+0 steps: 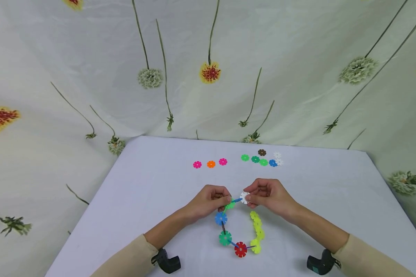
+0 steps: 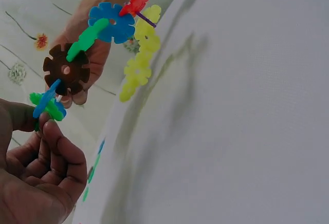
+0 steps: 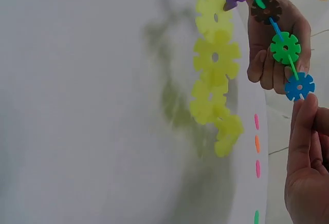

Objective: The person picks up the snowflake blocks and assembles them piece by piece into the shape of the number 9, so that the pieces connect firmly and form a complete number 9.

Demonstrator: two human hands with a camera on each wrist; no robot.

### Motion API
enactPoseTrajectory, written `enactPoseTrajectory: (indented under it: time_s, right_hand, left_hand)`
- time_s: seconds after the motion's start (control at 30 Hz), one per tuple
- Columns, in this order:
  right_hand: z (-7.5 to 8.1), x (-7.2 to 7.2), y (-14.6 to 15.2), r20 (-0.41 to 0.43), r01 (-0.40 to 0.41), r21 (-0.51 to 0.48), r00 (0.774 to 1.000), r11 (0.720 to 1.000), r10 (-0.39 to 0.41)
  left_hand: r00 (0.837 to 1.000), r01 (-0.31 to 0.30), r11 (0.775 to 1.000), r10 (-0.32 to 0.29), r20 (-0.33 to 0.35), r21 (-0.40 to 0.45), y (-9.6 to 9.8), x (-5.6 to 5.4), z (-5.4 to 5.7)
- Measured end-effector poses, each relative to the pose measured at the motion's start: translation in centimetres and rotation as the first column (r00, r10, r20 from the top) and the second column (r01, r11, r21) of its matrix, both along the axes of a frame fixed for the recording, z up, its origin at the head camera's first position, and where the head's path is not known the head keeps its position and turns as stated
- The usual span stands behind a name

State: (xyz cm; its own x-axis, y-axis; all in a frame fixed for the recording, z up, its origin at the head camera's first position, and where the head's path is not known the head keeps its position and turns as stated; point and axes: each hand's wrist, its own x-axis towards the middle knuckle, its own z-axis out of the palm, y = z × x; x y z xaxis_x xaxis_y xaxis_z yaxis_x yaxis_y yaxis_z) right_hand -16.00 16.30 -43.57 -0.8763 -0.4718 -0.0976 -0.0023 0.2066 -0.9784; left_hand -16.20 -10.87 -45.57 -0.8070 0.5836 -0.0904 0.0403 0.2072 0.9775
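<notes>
A chain of slotted plastic flower discs hangs in a loop with a gap between both hands. My left hand (image 1: 208, 203) pinches it beside a light green disc (image 1: 230, 204). With thumb and fingertips, my right hand (image 1: 271, 197) holds the white disc (image 1: 244, 197) at the chain's upper end, up against an edge-on blue disc (image 1: 236, 200). Below the left hand come a blue disc (image 1: 221, 218), a brown disc (image 2: 66, 70), a teal disc (image 1: 225, 238) and a red disc (image 1: 240, 249). Several overlapping yellow discs (image 3: 216, 57) form the loose other end, below the right hand.
Two pink discs (image 1: 197, 164) and an orange disc (image 1: 211, 164) lie toward the back of the white table (image 1: 152, 177). Right of them is a loose group with a brown disc (image 1: 262, 152), green ones (image 1: 245, 157), a blue one (image 1: 273, 163) and white ones (image 1: 277, 155). Flower-printed cloth (image 1: 180, 46) hangs behind.
</notes>
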Motion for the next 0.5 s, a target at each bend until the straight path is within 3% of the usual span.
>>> enactPoseTrajectory:
  time_s: [0.23, 0.5]
  right_hand:
    - [-0.05, -0.42, 0.38, 0.044, -0.035, -0.016, 0.998, 0.999, 0.036]
    - [0.75, -0.51, 0.28, -0.031, -0.089, -0.023, 0.996, 0.996, 0.088]
  left_hand:
    - [0.998, 0.05, 0.999, -0.05, -0.036, -0.008, 0.34, 0.19, 0.64]
    - [0.998, 0.063, 0.998, -0.063, 0.008, 0.011, 0.37, -0.02, 0.6]
